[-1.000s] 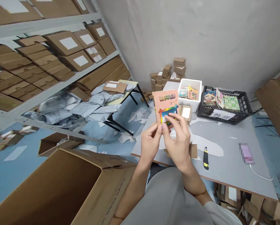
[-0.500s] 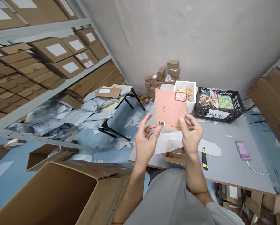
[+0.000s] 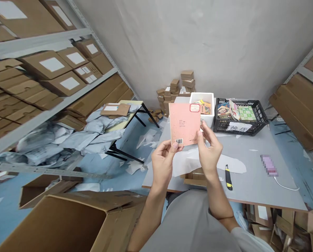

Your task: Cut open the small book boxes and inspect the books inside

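Observation:
A thin pink book (image 3: 184, 122) is held upright over the table, its face with a barcode and a red-framed label turned toward me. My left hand (image 3: 163, 161) pinches its lower left corner, thumb in front beside the barcode and fingers behind. At the right edge, the thumb of my right hand (image 3: 210, 150) rests against the book, with the fingers bent partly behind it. Beneath my hands lie white paper (image 3: 186, 161) and an open, shallow cardboard box (image 3: 195, 177). A yellow and black utility knife (image 3: 228, 177) lies right of my right forearm.
Beyond the book stand a white bin (image 3: 208, 119) and a black crate (image 3: 239, 130), both with books. A pixelated phone (image 3: 269, 165) lies on the grey table (image 3: 261, 187). At left are a large open carton (image 3: 125, 217), a side table (image 3: 131, 117) with grey parcels, and box-filled shelving (image 3: 48, 112).
My left hand, fingers spread just off the book before, has closed on its lower left corner. The book has shifted slightly left and tilted, and my right fingers have loosened a little.

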Demonstrator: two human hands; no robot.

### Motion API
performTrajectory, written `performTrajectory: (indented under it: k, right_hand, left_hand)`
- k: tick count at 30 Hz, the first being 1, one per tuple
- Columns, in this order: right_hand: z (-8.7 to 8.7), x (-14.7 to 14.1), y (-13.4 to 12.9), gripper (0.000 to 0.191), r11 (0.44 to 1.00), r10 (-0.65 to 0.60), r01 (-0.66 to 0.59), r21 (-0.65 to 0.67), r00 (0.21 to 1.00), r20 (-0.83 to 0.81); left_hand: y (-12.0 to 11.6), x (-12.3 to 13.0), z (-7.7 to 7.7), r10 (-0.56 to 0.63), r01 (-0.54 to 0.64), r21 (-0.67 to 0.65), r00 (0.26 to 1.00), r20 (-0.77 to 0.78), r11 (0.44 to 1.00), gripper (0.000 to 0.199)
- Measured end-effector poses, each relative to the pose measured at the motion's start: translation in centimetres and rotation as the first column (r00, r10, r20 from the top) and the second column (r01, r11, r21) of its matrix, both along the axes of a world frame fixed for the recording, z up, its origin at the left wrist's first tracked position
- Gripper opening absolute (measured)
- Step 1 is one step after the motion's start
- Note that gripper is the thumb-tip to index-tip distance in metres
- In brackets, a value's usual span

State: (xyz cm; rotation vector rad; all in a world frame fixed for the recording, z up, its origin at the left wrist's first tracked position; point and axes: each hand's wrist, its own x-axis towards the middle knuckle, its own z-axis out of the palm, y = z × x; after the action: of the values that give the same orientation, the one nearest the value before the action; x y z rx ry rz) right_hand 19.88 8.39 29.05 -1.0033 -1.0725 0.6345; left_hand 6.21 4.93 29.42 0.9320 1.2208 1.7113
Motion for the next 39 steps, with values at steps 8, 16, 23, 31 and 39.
performTrajectory:
  k: [8,16,23,31,39]
  right_hand:
    - [1.9,-1.0,-2.8,0.03,0.996,-0.019,0.002,0.094,0.985,0.173]
    - [1.8,-1.3,-3.2,0.03,0.991,-0.004,-0.02,0.133,0.984,0.179]
    - [1.9,-1.2,-3.5,0.03,0.991,0.016,-0.042,0.125,0.979,0.201]
    - [1.8,-1.4,-3.3,0.03,0.979,-0.042,-0.012,0.202,0.964,0.262]
    - [1.7,-1.5,-3.4,0.032,0.979,-0.01,-0.042,0.199,0.968,0.25]
  left_hand:
    - [-0.4,0.3,0.0,0.034,-0.034,0.018,0.999,-0.008,0.999,0.05]
    - [-1.0,0.1,0.5,0.041,-0.041,0.027,0.999,-0.025,0.999,0.048]
    - [-1.4,0.3,0.6,0.042,-0.041,0.031,0.998,-0.046,0.999,0.048]
    - [-1.6,0.2,0.6,0.067,-0.065,0.045,0.997,-0.034,0.997,0.047]
    - [-1.5,0.3,0.6,0.074,-0.069,0.076,0.994,-0.075,0.995,0.047]
